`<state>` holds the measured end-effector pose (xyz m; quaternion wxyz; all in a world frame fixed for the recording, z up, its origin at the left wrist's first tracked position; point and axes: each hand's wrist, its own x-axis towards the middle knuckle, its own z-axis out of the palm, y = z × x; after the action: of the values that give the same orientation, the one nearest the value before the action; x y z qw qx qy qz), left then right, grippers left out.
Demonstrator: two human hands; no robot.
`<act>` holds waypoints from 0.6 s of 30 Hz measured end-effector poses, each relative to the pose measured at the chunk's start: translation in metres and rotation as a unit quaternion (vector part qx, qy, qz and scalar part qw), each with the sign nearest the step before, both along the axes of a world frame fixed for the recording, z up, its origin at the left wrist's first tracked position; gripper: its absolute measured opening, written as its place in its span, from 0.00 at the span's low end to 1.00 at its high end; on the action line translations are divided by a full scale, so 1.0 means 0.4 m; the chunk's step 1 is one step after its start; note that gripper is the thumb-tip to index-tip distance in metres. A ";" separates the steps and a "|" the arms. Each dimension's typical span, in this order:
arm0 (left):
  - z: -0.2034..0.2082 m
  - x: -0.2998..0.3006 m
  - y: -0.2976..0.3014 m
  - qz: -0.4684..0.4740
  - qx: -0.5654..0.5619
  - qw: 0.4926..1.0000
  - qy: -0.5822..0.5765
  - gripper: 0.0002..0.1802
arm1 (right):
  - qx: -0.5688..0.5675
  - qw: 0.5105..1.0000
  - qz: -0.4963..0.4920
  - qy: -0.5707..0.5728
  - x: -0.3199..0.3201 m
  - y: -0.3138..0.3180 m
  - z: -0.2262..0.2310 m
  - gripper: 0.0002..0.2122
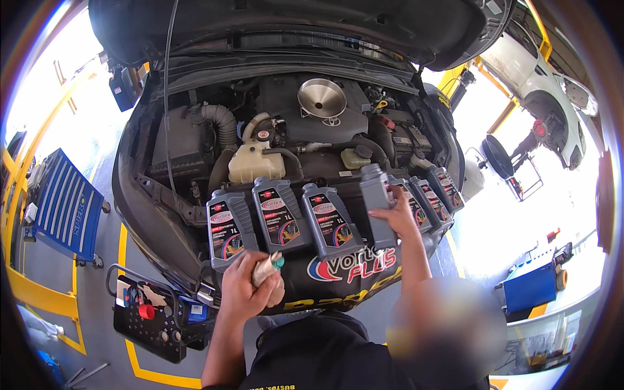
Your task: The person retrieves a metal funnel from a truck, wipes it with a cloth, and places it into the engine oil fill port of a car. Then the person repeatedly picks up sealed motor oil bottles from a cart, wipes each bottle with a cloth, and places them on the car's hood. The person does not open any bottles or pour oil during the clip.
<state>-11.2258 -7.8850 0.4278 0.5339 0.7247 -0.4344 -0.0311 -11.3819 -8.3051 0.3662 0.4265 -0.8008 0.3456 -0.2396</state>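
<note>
My right hand (396,214) is wrapped round a grey plastic oil bottle (373,208), its printed label turned out of sight. That bottle stands upright or nearly so at the front edge of the engine bay. In my left hand (246,286) is a crumpled pale rag (265,270) with a green bit showing at its end. Beyond that hand stand three more oil bottles, at the left (229,231), the middle (281,214) and nearer the centre (331,224). Further oil bottles (432,201) cluster to the right of my right hand.
A metal funnel (311,97) sits upright on the engine under the raised hood (292,29). A white coolant tank (257,164) lies behind the bottles. A black printed cover (299,266) drapes the car's front. A black cart (153,318) and blue tool cabinet (68,208) stand left.
</note>
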 end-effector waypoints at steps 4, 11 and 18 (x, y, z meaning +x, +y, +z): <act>0.041 0.028 -0.084 -0.068 -0.146 0.985 0.055 0.26 | 0.157 0.966 0.092 -0.184 -0.129 0.231 0.254 0.50; 0.138 -0.058 -0.275 -0.427 -0.081 0.882 -0.182 0.37 | 0.299 0.876 0.331 -0.185 -0.259 0.474 0.155 0.57; 0.087 -0.136 -0.224 -0.448 -0.185 0.836 -0.256 0.33 | 0.388 0.723 0.566 -0.081 -0.243 0.431 0.037 0.67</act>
<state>-11.2801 -7.9745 0.4626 0.4550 0.3209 -0.8307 0.0007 -11.4790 -8.1328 0.3809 0.7824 -0.5898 -0.1448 0.1375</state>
